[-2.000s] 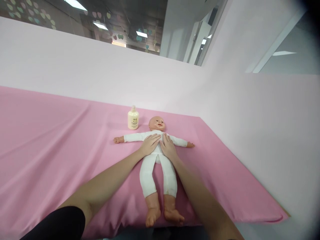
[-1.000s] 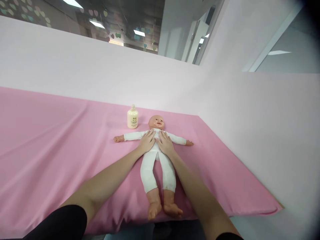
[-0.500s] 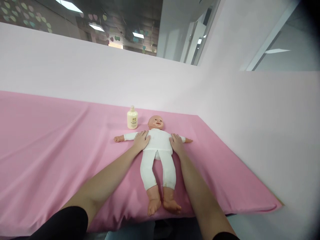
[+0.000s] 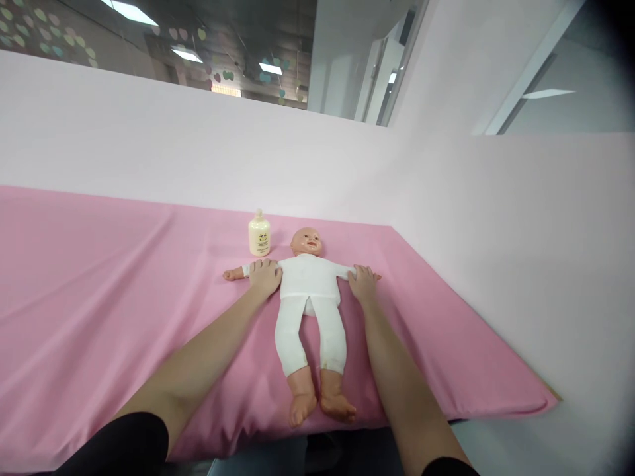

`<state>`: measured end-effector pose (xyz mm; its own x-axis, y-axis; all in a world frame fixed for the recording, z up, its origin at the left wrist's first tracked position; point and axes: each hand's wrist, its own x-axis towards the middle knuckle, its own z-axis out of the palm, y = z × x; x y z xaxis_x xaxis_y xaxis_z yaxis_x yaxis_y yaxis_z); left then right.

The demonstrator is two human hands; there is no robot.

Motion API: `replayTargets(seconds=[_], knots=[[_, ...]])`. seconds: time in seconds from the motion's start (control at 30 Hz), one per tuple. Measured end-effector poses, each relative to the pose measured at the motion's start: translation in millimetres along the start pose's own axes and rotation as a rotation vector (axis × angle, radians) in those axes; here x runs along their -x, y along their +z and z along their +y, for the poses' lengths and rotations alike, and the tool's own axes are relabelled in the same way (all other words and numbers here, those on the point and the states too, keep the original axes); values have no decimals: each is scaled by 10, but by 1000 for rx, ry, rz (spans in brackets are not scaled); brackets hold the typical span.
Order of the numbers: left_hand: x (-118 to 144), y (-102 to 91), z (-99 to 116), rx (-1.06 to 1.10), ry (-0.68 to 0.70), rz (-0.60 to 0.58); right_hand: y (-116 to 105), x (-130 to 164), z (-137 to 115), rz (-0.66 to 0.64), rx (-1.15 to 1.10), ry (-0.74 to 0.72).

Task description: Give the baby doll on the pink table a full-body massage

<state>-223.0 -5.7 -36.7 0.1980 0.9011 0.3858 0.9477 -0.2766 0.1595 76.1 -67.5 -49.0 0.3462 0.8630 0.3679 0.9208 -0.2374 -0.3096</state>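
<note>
The doll (image 4: 309, 281) wore plain white; the bottle (image 4: 259, 238) beside it was cream with dark print (image 4: 262, 242); the sheet (image 4: 446, 357) beneath it, pink.

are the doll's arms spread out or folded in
Spread out. The doll lies face up with its arms stretched to either side; the left hand rests over one, the right hand over the other.

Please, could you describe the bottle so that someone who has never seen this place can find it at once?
On the pink sheet below the white wall lies a doll dressed in white. Beside its head, on the picture's left, beyond the left hand, stands the bottle. It is pale yellow with dark print on its front, and upright, while the doll lies flat.
</note>
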Motion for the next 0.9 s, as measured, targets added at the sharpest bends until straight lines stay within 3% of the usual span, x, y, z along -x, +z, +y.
replayTargets(seconds=[0.17,0.37,0.7,0.9], knots=[[12,22,25,-26,6,0,-22,49,-189,-97,13,-57],[23,47,28,-87,23,25,-112,210,-638,-429,-234,-271],[17,54,13,-111,43,-1,-613,706,-1231,-555,-210,-800],[25,4,24,-123,33,-33,-739,1008,-1508,-637,-269,-1088]])
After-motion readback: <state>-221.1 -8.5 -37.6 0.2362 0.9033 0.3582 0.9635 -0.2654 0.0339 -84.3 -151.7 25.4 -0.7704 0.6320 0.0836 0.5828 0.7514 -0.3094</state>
